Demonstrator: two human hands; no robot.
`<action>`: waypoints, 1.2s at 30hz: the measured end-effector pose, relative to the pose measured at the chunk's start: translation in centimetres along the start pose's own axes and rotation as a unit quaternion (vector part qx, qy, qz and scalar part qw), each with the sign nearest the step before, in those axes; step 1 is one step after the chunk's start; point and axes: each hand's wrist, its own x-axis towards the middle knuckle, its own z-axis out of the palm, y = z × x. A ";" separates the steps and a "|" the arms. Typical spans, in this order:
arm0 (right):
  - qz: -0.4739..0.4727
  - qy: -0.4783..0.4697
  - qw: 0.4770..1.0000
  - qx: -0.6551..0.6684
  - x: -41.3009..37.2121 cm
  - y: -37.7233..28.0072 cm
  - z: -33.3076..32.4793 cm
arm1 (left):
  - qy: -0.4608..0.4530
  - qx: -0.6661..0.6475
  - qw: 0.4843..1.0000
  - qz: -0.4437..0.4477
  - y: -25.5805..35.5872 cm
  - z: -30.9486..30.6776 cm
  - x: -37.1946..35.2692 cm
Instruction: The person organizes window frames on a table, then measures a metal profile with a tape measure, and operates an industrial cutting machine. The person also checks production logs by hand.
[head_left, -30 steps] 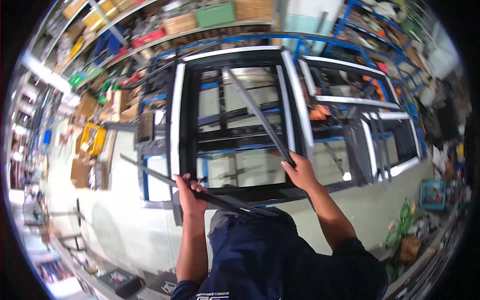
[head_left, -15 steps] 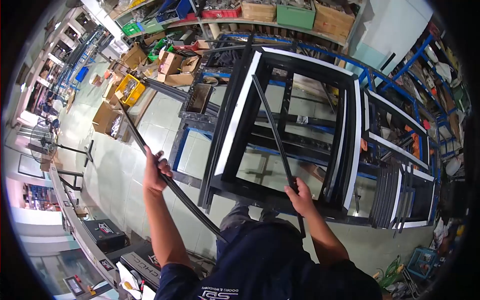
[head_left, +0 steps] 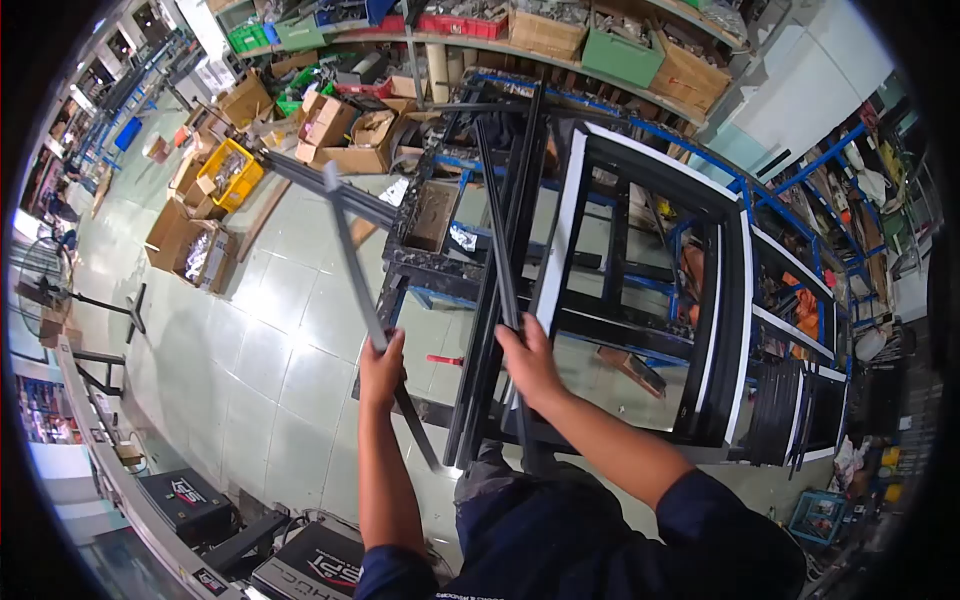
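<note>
The left hand [head_left: 382,370] is closed around one slim dark strip [head_left: 352,255], held slanting above the near-left corner of the open stand [head_left: 440,272], its far end over the tiled floor [head_left: 270,335]. The right hand [head_left: 530,362] grips a second strip [head_left: 495,205] over long black profiles [head_left: 515,215] at the stand's left side, just beside the large white-edged frame [head_left: 563,225] that lies across the stand.

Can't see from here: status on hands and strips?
Left hand gripping gray strip, over tiled floor. Right hand gripping dark strip, crossing black profiles. White-edged window frame close beside.
</note>
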 end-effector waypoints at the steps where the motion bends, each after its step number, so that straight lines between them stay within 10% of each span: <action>1: -0.021 0.068 0.992 -0.108 1.6 2.6 3.4 | 0.005 0.045 0.999 0.020 -1.0 -0.1 2.5; 5: 0.042 0.085 0.971 -0.220 2.1 7.6 13.1 | -0.006 0.216 0.970 0.111 -7.2 1.2 11.5; 7: -0.075 0.190 0.945 -0.254 3.3 17.3 16.9 | -0.035 0.224 0.972 0.065 -8.0 2.4 11.6; 11: 0.261 -0.044 0.957 -0.120 2.4 13.1 15.9 | -0.156 0.062 0.985 -0.029 -12.1 3.0 12.2; 19: 0.313 -0.143 0.919 -0.192 4.3 12.3 16.0 | -0.114 0.234 0.965 0.039 -12.7 3.7 11.2; 23: 0.120 -0.116 0.948 -0.273 -0.3 7.7 14.4 | -0.013 0.366 0.926 0.094 -11.8 3.7 9.2; 26: 0.056 -0.294 0.949 0.098 -4.2 2.6 11.7 | 0.042 0.250 0.950 0.185 -14.6 2.8 6.8; 36: -0.275 -0.361 0.874 0.175 -9.6 -9.6 -7.3 | 0.075 0.333 0.837 0.428 -10.7 4.2 -4.6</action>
